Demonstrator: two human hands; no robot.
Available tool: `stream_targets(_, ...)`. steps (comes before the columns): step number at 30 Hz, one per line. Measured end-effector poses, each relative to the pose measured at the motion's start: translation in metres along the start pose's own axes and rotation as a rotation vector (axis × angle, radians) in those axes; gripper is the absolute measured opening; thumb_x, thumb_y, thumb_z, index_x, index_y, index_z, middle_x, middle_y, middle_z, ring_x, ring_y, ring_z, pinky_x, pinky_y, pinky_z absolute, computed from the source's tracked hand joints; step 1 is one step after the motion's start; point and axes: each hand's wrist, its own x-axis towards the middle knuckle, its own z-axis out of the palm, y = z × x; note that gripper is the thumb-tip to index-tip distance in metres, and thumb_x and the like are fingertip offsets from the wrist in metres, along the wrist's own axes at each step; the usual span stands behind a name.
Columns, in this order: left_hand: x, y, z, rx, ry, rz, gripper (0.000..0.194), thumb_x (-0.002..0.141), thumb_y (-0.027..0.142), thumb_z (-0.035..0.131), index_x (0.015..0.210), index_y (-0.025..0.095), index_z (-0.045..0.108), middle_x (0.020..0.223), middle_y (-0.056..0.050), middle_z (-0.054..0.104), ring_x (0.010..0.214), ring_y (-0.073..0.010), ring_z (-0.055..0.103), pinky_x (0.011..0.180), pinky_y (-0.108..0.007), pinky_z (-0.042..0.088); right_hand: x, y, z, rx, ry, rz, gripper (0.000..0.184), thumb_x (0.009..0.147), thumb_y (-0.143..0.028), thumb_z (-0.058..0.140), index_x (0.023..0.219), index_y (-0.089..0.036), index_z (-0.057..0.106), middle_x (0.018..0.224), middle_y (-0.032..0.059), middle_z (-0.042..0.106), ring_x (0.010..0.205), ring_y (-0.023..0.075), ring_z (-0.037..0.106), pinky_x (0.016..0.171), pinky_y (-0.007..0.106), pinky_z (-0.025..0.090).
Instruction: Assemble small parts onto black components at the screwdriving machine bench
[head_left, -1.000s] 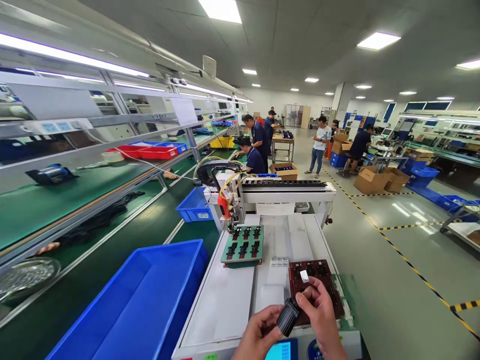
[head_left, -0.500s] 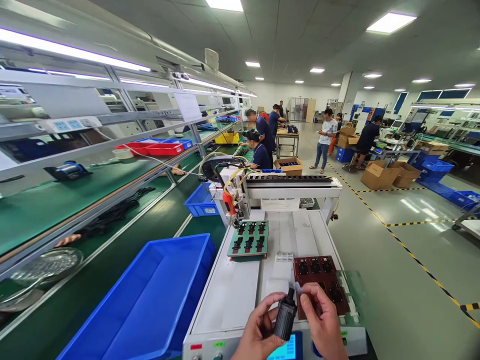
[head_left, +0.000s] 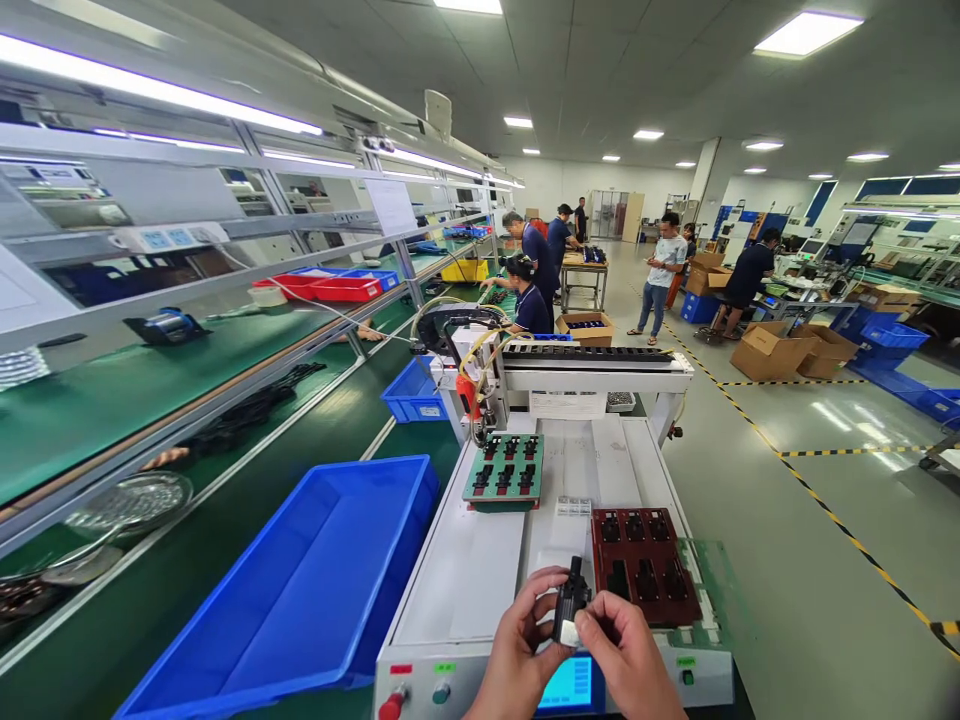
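Observation:
My left hand (head_left: 529,625) is closed around a small black ribbed plastic part (head_left: 568,603), roughly cylindrical, with a narrow neck pointing up. A small whitish label (head_left: 570,634) lies against the lower side of this part. My right hand (head_left: 621,635) pinches the label at its edge, thumb against the part, fingers partly hidden. Just beyond my hands, a dark red fixture plate (head_left: 626,540) carries several black parts in its pockets. Farther left, a green fixture plate (head_left: 517,455) holds several more, under the red-tipped machine head (head_left: 469,396).
Beneath my hands is a white bench machine (head_left: 480,590) with a lit screen (head_left: 568,685) and a red knob (head_left: 392,703). A large blue bin (head_left: 300,570) stands at left beside the green conveyor (head_left: 67,610). Several people work or stand farther off.
My right hand has brought the label from beside the black part down onto its lower side. The part is turned slightly more upright. The view has shifted a little left.

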Motion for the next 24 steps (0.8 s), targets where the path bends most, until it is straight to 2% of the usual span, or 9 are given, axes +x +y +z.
stream_targets(6,0.0,-0.007,-0.003,0.014,-0.013,0.014,0.05,0.077,0.029,0.089,0.123,0.031,0.07,0.145,-0.01,0.048,0.119,-0.0315,0.068,0.09,-0.035,0.059,0.001,-0.001,0.0,-0.023,-0.02,-0.025,0.048,0.097,-0.066,0.056,0.082,-0.02,0.055,0.076,-0.0028,0.047,0.072,0.0161,0.042,0.067,0.029,0.035)
stream_targets(12,0.0,-0.01,-0.003,0.001,-0.002,0.019,0.05,0.076,0.03,0.09,0.122,0.031,0.07,0.144,-0.01,0.05,0.122,-0.0332,0.067,0.09,-0.035,0.06,-0.003,-0.008,0.003,-0.098,0.02,-0.073,0.047,0.099,-0.063,0.055,0.081,-0.02,0.059,0.074,-0.0014,0.053,0.07,0.0166,0.047,0.064,0.028,0.036)
stream_targets(14,-0.001,-0.009,-0.003,-0.008,0.009,0.011,0.051,0.074,0.03,0.091,0.121,0.031,0.071,0.144,-0.01,0.051,0.122,-0.0332,0.066,0.091,-0.036,0.06,-0.005,-0.008,0.008,-0.154,0.094,-0.134,0.044,0.1,-0.059,0.056,0.078,-0.021,0.06,0.072,-0.0001,0.056,0.068,0.0174,0.05,0.063,0.028,0.037)
stream_targets(16,-0.001,-0.007,-0.002,-0.023,0.021,-0.001,0.052,0.072,0.03,0.093,0.119,0.03,0.072,0.144,-0.01,0.051,0.121,-0.033,0.066,0.09,-0.036,0.06,-0.008,-0.006,0.016,-0.241,0.223,-0.226,0.042,0.1,-0.055,0.059,0.074,-0.022,0.061,0.07,0.0012,0.058,0.064,0.0179,0.052,0.061,0.029,0.038)
stream_targets(19,-0.001,-0.004,-0.001,-0.105,-0.01,-0.034,0.058,0.069,0.03,0.095,0.121,0.027,0.069,0.135,-0.012,0.06,0.11,-0.0289,0.069,0.083,-0.034,0.059,-0.011,0.002,0.025,-0.376,0.411,-0.354,0.036,0.098,-0.05,0.063,0.073,-0.025,0.065,0.07,0.0029,0.061,0.06,0.0181,0.054,0.062,0.031,0.04)
stream_targets(21,-0.001,-0.002,0.001,-0.194,-0.058,-0.052,0.062,0.071,0.03,0.094,0.126,0.027,0.065,0.12,-0.011,0.068,0.099,-0.0249,0.07,0.08,-0.032,0.057,-0.011,0.008,0.028,-0.335,0.482,-0.343,0.029,0.095,-0.053,0.068,0.087,-0.025,0.068,0.072,0.0025,0.062,0.057,0.0173,0.053,0.059,0.031,0.042)
stream_targets(24,-0.002,-0.001,0.001,-0.263,-0.106,-0.057,0.063,0.074,0.031,0.092,0.128,0.027,0.061,0.105,-0.008,0.073,0.092,-0.0223,0.07,0.079,-0.031,0.055,-0.007,0.015,0.027,-0.077,0.487,-0.222,0.046,0.088,-0.062,0.072,0.112,-0.024,0.061,0.074,0.0009,0.063,0.057,0.018,0.056,0.054,0.029,0.044)
